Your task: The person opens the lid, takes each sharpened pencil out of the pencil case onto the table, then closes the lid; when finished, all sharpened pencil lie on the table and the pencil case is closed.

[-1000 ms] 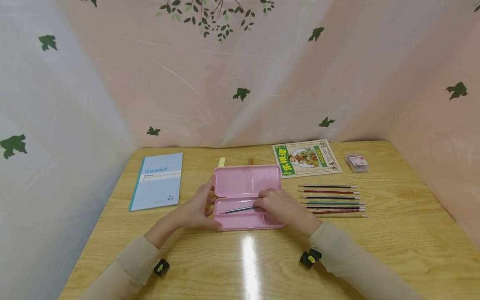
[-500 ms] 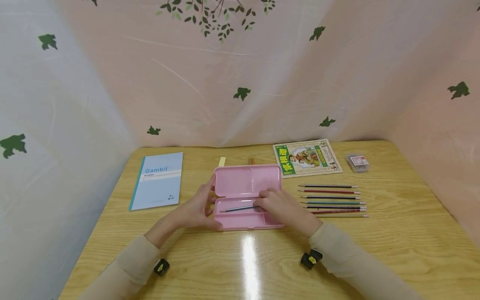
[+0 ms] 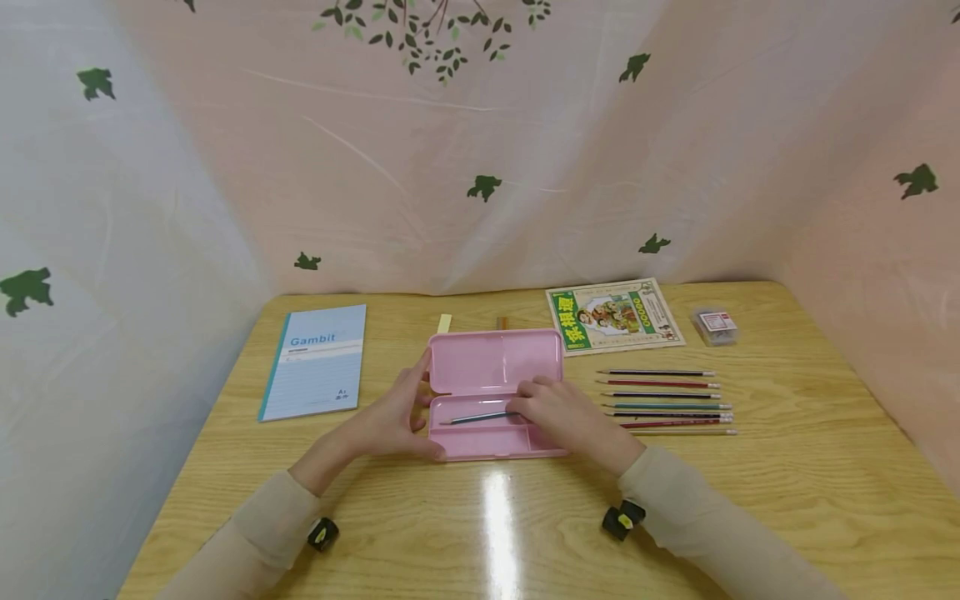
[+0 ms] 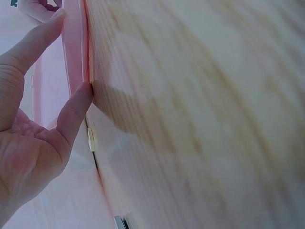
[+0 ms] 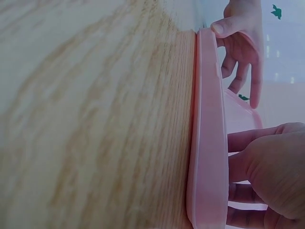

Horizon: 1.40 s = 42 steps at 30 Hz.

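A pink pencil case (image 3: 480, 445) lies open in the middle of the table, its lid (image 3: 465, 362) folded back. One pencil (image 3: 480, 417), point to the left, lies in its long rear compartment. My right hand (image 3: 558, 412) reaches in over the case's right end and pinches the pencil's right end, which the fingers hide. In the right wrist view those fingers (image 5: 243, 164) drop behind the case's front wall (image 5: 212, 133). Spread along the left end, my left hand (image 3: 386, 421) has its thumb at the front corner and its forefinger beside the lid; the left wrist view shows the thumb (image 4: 78, 107) touching the edge.
Several pencils (image 3: 663, 396) lie in a row right of the case. A blue notebook (image 3: 315, 367) is at left, an illustrated booklet (image 3: 615, 317) and small clear box (image 3: 715, 327) at back right. Behind the lid lie a yellow strip (image 3: 444, 323) and brown piece (image 3: 502, 323).
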Each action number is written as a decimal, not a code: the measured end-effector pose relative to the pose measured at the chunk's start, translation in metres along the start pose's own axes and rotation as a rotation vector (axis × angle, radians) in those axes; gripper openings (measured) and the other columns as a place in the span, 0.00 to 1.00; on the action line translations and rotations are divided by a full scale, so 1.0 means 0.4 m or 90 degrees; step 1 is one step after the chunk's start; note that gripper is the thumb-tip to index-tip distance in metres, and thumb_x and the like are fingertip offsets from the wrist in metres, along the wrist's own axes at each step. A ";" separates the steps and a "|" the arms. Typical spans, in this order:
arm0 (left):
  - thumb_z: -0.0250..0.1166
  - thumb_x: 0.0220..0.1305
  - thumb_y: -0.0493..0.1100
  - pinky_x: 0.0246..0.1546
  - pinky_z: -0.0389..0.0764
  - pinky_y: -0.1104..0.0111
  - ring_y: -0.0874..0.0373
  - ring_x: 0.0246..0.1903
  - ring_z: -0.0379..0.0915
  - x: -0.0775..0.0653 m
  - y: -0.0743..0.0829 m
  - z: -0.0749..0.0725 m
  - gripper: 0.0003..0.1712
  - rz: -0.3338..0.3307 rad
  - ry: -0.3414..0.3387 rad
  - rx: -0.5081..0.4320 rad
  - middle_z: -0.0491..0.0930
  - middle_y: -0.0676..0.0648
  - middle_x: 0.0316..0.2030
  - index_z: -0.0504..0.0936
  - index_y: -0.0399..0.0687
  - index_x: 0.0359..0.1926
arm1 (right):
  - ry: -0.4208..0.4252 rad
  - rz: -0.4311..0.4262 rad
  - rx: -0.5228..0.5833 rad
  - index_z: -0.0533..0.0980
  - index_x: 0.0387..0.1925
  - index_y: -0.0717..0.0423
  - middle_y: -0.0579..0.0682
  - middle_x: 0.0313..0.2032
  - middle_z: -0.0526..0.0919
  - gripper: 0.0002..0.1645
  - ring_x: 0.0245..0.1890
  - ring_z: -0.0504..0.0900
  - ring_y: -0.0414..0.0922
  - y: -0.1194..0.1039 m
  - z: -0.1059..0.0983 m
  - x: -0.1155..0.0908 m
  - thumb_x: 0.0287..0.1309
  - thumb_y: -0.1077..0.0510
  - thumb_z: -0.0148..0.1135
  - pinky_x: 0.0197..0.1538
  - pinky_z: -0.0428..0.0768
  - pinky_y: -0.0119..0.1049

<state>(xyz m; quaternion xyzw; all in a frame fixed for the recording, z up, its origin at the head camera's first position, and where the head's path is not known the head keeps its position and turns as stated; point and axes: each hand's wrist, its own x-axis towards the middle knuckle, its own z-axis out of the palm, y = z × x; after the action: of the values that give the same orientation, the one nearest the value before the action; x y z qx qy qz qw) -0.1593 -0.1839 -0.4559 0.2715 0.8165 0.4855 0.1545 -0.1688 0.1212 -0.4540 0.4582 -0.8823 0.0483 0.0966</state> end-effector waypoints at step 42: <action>0.86 0.41 0.42 0.52 0.80 0.62 0.46 0.62 0.68 -0.002 0.007 0.001 0.86 -0.034 0.005 0.009 0.52 0.42 0.69 0.25 0.59 0.80 | 0.148 0.020 0.045 0.83 0.48 0.58 0.52 0.42 0.82 0.30 0.40 0.82 0.49 0.165 -0.153 -0.320 0.39 0.78 0.75 0.38 0.85 0.47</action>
<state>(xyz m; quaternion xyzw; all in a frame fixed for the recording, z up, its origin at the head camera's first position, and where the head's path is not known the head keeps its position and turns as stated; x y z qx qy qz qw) -0.1578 -0.1832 -0.4537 0.2488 0.8276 0.4762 0.1623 -0.1431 0.2720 -0.4213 0.4390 -0.8698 0.1336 0.1812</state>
